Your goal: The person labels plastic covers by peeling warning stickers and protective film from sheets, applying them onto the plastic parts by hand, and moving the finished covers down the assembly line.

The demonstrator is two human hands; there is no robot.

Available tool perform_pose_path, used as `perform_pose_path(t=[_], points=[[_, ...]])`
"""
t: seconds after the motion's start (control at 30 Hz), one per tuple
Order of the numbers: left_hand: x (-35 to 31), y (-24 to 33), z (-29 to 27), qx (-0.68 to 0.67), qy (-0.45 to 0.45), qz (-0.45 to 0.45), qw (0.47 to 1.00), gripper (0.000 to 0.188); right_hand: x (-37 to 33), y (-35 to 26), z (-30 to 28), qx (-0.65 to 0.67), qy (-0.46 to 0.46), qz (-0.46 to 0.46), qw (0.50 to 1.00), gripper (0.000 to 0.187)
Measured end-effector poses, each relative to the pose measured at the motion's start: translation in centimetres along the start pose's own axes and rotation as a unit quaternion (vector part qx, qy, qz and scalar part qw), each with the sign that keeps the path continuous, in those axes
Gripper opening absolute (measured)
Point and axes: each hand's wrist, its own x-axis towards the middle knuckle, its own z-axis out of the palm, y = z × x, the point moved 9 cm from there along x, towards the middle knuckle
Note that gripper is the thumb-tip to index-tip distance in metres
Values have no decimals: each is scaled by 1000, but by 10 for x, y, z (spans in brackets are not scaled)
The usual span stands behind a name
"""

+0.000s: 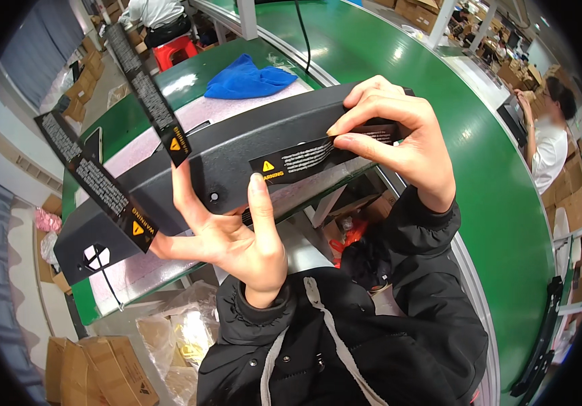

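Observation:
A long dark grey housing (237, 143) lies slanted across the work surface before me. Along its side runs a black label strip (297, 161) with a yellow triangle and fine white print. Thumb and index finger of my right hand (399, 128) pinch this strip toward its right end, where it looks bent up from the housing. My left hand (240, 247) has its fingers spread, the thumb tip at the strip's left end. Two similar label strips cling to its fingertips: an upper strip (143, 88) and a lower strip (95, 177), both sticking out to the upper left.
A blue cloth (249, 78) lies on the pink mat behind the housing. The green worktop (480, 223) curves around to the right, where another person (551, 135) stands. Cardboard boxes (101, 369) and clear plastic bags (182, 335) are at lower left. A red stool (174, 53) is farther back.

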Motion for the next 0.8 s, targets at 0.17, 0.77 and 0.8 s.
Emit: perform_pose_path(t=[0.17, 0.77, 0.8], points=[[0, 0, 2, -10, 14, -16, 1000, 93, -1, -1, -3, -32, 2, 37, 999, 17], [0, 1, 5, -19, 11, 14, 1000, 68, -3, 15, -10, -13, 14, 84, 996, 35], [0, 1, 5, -14, 11, 12, 1000, 69, -4, 20, -11, -25, 21, 111, 993, 42]])
